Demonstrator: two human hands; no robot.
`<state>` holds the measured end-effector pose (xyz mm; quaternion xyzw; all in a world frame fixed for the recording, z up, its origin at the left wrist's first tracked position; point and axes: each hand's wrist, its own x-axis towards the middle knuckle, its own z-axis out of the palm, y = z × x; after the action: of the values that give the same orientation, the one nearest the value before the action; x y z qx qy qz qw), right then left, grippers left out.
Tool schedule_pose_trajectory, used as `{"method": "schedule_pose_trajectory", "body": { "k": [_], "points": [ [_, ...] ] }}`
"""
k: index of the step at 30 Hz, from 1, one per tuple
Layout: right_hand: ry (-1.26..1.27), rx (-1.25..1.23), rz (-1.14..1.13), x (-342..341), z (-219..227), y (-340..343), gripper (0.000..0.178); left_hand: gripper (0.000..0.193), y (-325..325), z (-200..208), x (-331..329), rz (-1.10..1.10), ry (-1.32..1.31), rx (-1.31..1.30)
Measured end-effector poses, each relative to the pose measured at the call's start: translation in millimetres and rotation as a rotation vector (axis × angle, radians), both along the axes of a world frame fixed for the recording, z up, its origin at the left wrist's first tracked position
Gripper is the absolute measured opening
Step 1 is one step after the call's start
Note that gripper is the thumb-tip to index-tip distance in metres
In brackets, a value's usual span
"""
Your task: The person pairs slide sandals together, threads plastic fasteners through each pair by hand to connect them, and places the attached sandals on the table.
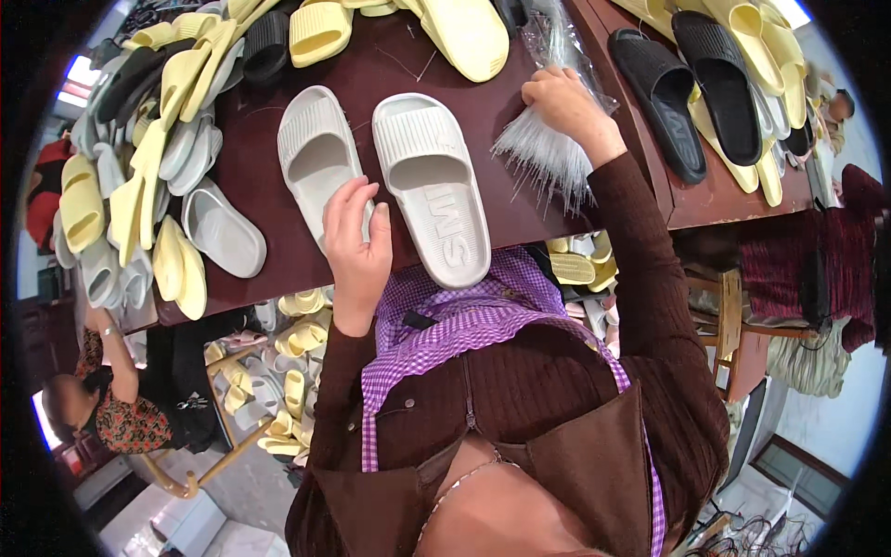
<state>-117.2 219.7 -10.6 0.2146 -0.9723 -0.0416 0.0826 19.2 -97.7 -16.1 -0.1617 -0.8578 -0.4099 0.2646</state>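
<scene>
Two pale grey slide slippers lie side by side on the dark red table, toes pointing away from me. My left hand (357, 241) rests over the heel of the left slipper (318, 139), fingers extended and thumb apart, not wrapped round it. The right slipper (432, 186) lies just beside that hand, its heel at the table's near edge. Farther right, my right hand (568, 107) is closed with curled fingertips on a bundle of thin clear plastic strands (543, 153), which fans out from a clear plastic bag (561, 37). My palm hides part of the bundle.
A heap of yellow, grey and black slippers (153, 139) covers the table's left side. More yellow slippers (464, 37) lie along the far edge. Black slippers (719, 88) rest on the right table. Slippers (283, 371) are piled below; a co-worker (121, 399) is at lower left.
</scene>
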Motion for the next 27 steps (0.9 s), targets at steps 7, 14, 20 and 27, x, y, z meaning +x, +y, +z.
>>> {"method": "schedule_pose_trajectory", "body": {
  "k": [7,14,20,27],
  "points": [
    [-0.027,-0.046,-0.012,0.6,0.0,0.8,0.013,0.022,-15.5,-15.9,10.4,0.069,-0.049,0.001],
    [0.068,-0.255,0.056,3.5,-0.7,10.9,0.008,0.021,-10.8,-18.8,17.5,0.073,-0.124,0.034],
    [0.068,-0.289,0.056,4.7,-2.5,12.4,0.006,0.02,-3.4,-19.0,19.4,0.023,-0.121,0.016],
    [0.065,-0.309,0.041,-3.2,-11.8,19.3,0.008,0.019,-3.6,-26.5,22.3,0.004,-0.127,0.038]
  ]
}}
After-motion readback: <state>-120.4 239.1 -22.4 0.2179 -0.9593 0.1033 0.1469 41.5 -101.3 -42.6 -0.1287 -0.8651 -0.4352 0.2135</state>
